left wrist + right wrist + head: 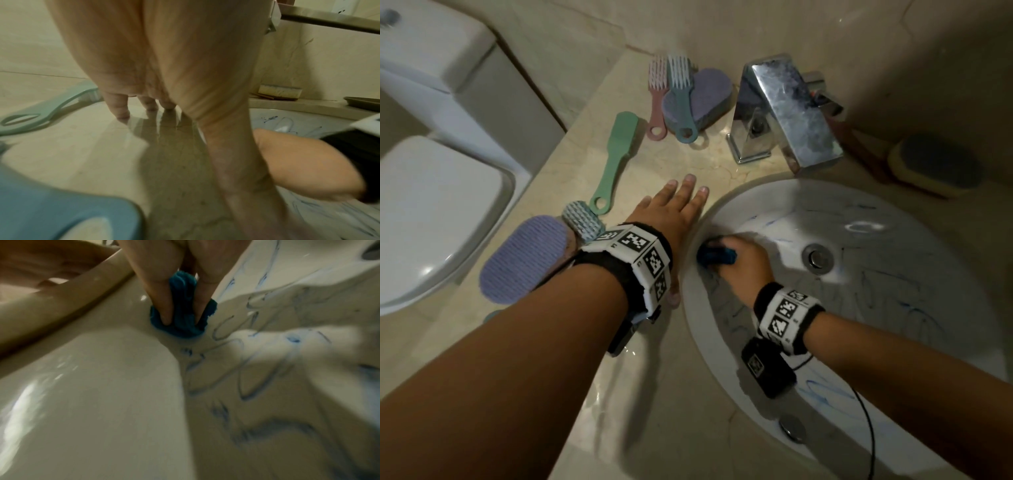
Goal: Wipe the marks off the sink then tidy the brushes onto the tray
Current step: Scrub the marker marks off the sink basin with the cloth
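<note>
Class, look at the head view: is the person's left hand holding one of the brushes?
No: the left hand rests flat on the counter with fingers spread, holding nothing.

cloth: mostly hidden under the right hand — only a blue edge shows.
tray: cut off by the frame edge, beyond the sink; only a sliver shows.
sponge: dim and blurred, far side of the sink.
marks: smeared by blur — shapes unreadable.
left hand: thumb largely hidden behind the wrist band.
</note>
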The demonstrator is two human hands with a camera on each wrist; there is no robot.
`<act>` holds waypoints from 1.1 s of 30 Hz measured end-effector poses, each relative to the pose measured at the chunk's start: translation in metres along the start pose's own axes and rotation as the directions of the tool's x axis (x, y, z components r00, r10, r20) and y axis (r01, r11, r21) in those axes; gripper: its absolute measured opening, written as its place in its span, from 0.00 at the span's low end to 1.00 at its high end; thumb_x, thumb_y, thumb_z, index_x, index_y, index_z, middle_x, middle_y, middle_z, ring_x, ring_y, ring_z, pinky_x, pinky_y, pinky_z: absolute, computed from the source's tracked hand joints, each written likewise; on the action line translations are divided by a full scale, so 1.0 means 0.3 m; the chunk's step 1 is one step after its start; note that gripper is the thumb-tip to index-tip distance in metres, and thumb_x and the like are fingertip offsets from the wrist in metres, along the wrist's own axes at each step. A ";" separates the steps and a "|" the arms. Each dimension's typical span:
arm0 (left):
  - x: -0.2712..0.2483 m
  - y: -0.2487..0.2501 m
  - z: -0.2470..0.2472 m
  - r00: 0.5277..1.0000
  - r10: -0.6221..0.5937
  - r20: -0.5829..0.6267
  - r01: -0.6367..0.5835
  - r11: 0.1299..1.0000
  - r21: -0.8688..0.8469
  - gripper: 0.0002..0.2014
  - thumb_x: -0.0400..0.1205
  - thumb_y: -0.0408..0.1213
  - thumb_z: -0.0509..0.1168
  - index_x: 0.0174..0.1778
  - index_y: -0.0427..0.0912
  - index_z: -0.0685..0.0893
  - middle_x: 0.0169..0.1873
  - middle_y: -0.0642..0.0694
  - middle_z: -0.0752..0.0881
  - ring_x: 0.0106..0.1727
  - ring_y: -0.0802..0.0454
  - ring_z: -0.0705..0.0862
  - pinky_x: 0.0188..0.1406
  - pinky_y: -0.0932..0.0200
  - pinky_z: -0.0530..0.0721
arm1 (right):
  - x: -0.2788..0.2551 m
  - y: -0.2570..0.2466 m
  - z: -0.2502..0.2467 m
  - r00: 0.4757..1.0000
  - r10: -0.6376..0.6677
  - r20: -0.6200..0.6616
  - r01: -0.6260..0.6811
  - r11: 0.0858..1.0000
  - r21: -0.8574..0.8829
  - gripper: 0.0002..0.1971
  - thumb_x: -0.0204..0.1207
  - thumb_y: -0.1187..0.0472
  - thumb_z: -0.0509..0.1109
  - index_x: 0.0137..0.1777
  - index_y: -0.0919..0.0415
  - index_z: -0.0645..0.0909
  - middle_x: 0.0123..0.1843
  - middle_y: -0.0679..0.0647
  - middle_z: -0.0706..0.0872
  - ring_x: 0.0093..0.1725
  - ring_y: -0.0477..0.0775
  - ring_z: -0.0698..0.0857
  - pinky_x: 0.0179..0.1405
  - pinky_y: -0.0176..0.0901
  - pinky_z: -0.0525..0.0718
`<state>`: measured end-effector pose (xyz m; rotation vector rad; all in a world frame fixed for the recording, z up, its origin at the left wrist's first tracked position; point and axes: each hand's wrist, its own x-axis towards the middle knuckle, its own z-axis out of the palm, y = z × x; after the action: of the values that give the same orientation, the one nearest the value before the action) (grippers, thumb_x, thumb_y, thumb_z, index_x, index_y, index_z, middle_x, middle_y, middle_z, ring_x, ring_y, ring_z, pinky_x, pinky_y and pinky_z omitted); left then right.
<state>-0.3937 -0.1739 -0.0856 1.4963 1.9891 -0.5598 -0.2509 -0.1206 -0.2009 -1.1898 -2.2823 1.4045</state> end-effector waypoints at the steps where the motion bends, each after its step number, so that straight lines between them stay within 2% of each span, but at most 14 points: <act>1: -0.001 0.000 -0.001 1.000 0.000 0.003 0.000 1.000 -0.001 0.80 0.49 0.51 0.85 0.79 0.48 0.26 0.80 0.46 0.26 0.83 0.44 0.33 0.83 0.44 0.47 | -0.015 0.000 -0.001 0.998 -0.038 0.043 0.038 0.999 -0.011 0.16 0.69 0.75 0.71 0.55 0.63 0.86 0.58 0.60 0.87 0.58 0.56 0.84 0.64 0.47 0.81; 3: -0.001 0.000 -0.001 1.000 0.002 0.007 -0.002 1.000 -0.009 0.79 0.50 0.50 0.85 0.79 0.48 0.26 0.80 0.46 0.26 0.83 0.44 0.32 0.83 0.44 0.46 | 0.013 0.002 -0.013 1.000 0.027 -0.001 -0.027 0.999 0.044 0.16 0.70 0.77 0.69 0.57 0.65 0.84 0.59 0.60 0.86 0.59 0.58 0.83 0.62 0.41 0.80; 5: 0.002 -0.002 0.001 1.000 0.005 0.008 -0.005 1.000 -0.026 0.79 0.50 0.50 0.85 0.79 0.49 0.26 0.80 0.47 0.26 0.82 0.45 0.32 0.83 0.44 0.46 | 0.082 0.004 -0.029 0.969 0.204 -0.141 -0.165 0.955 0.245 0.14 0.70 0.78 0.69 0.55 0.66 0.84 0.54 0.60 0.85 0.55 0.59 0.83 0.59 0.36 0.83; 7: 0.004 -0.004 0.005 1.000 0.007 0.005 -0.007 1.000 -0.028 0.80 0.49 0.50 0.86 0.79 0.49 0.26 0.80 0.47 0.26 0.83 0.45 0.32 0.83 0.44 0.46 | 0.117 0.014 -0.035 0.949 0.220 -0.225 -0.157 0.951 0.267 0.12 0.70 0.76 0.71 0.51 0.65 0.84 0.53 0.62 0.86 0.53 0.59 0.83 0.61 0.50 0.84; 8: 0.005 -0.006 0.007 1.000 0.009 0.002 -0.009 1.000 -0.022 0.80 0.49 0.50 0.86 0.79 0.49 0.26 0.80 0.47 0.26 0.83 0.45 0.33 0.83 0.44 0.46 | 0.097 0.016 -0.028 0.969 0.177 -0.171 -0.147 0.974 0.172 0.13 0.70 0.77 0.70 0.52 0.66 0.84 0.54 0.64 0.86 0.53 0.58 0.83 0.61 0.52 0.82; 10: 0.007 -0.006 0.008 1.000 0.012 -0.006 -0.012 1.000 -0.010 0.80 0.48 0.51 0.86 0.79 0.49 0.26 0.80 0.47 0.26 0.83 0.44 0.33 0.83 0.43 0.47 | -0.007 0.013 -0.015 0.997 0.008 0.080 -0.006 1.000 -0.021 0.14 0.69 0.77 0.69 0.53 0.69 0.85 0.53 0.64 0.86 0.52 0.53 0.81 0.59 0.41 0.78; 13: 0.007 -0.008 0.007 1.000 0.013 -0.002 -0.013 1.000 -0.013 0.81 0.48 0.51 0.86 0.79 0.49 0.26 0.80 0.47 0.26 0.82 0.44 0.32 0.83 0.43 0.47 | -0.112 0.031 -0.029 0.923 -0.132 0.362 0.201 0.967 -0.158 0.14 0.68 0.72 0.74 0.55 0.66 0.87 0.50 0.62 0.85 0.49 0.48 0.79 0.50 0.24 0.71; 16: 0.010 -0.007 0.008 1.000 0.013 -0.002 -0.013 1.000 -0.008 0.81 0.47 0.51 0.86 0.79 0.48 0.26 0.80 0.46 0.26 0.83 0.44 0.32 0.83 0.43 0.48 | -0.005 0.029 -0.035 0.965 -0.090 0.247 0.130 0.980 -0.153 0.11 0.70 0.76 0.70 0.51 0.69 0.86 0.50 0.64 0.85 0.54 0.60 0.83 0.59 0.41 0.77; 19: 0.015 -0.009 0.011 1.000 0.013 -0.006 -0.013 1.000 -0.009 0.81 0.47 0.51 0.86 0.79 0.48 0.26 0.80 0.46 0.26 0.83 0.44 0.33 0.83 0.42 0.48 | 0.063 0.015 -0.033 1.000 -0.015 0.022 0.020 0.975 -0.219 0.11 0.71 0.73 0.69 0.52 0.65 0.86 0.52 0.61 0.86 0.54 0.58 0.83 0.53 0.33 0.73; 21: 0.015 -0.010 0.011 1.000 0.014 -0.001 -0.014 1.000 -0.006 0.81 0.46 0.51 0.86 0.79 0.48 0.26 0.80 0.46 0.26 0.82 0.43 0.32 0.83 0.42 0.48 | 0.001 0.024 -0.028 0.987 -0.045 0.153 0.077 0.975 -0.210 0.13 0.72 0.67 0.72 0.56 0.62 0.85 0.56 0.59 0.86 0.56 0.55 0.83 0.56 0.34 0.74; 23: 0.017 -0.007 0.010 1.000 0.013 0.000 -0.013 1.000 -0.014 0.81 0.47 0.51 0.86 0.79 0.48 0.26 0.80 0.46 0.26 0.82 0.43 0.32 0.83 0.43 0.47 | -0.116 0.038 -0.041 0.928 -0.091 0.361 0.163 0.971 -0.176 0.16 0.70 0.61 0.76 0.59 0.59 0.84 0.58 0.55 0.85 0.57 0.48 0.81 0.58 0.33 0.74; 26: 0.017 -0.005 0.007 1.000 0.006 -0.008 -0.006 1.000 -0.018 0.81 0.47 0.50 0.86 0.80 0.48 0.27 0.80 0.45 0.27 0.83 0.43 0.33 0.83 0.42 0.47 | -0.187 0.050 -0.058 0.854 -0.109 0.509 0.225 0.959 -0.172 0.17 0.70 0.61 0.77 0.59 0.59 0.85 0.57 0.56 0.85 0.58 0.52 0.82 0.60 0.35 0.76; 31: 0.023 -0.005 0.014 1.000 0.001 -0.009 -0.001 1.000 -0.013 0.81 0.46 0.51 0.86 0.79 0.48 0.27 0.80 0.45 0.27 0.83 0.43 0.33 0.83 0.42 0.48 | 0.010 -0.022 -0.036 0.988 -0.009 0.154 0.022 0.996 -0.086 0.07 0.72 0.68 0.73 0.49 0.62 0.83 0.50 0.57 0.86 0.51 0.52 0.82 0.49 0.32 0.74; 33: 0.022 -0.006 0.013 1.000 0.005 -0.010 -0.005 1.000 -0.010 0.82 0.46 0.51 0.86 0.79 0.48 0.27 0.80 0.45 0.27 0.83 0.43 0.33 0.83 0.42 0.48 | -0.011 -0.028 -0.038 0.986 0.003 0.166 0.012 0.996 -0.088 0.07 0.71 0.67 0.74 0.45 0.58 0.79 0.45 0.53 0.84 0.47 0.49 0.81 0.45 0.35 0.75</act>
<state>-0.3960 -0.1721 -0.0929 1.5006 1.9922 -0.5406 -0.2470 -0.1174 -0.1873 -1.1297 -2.4818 1.4661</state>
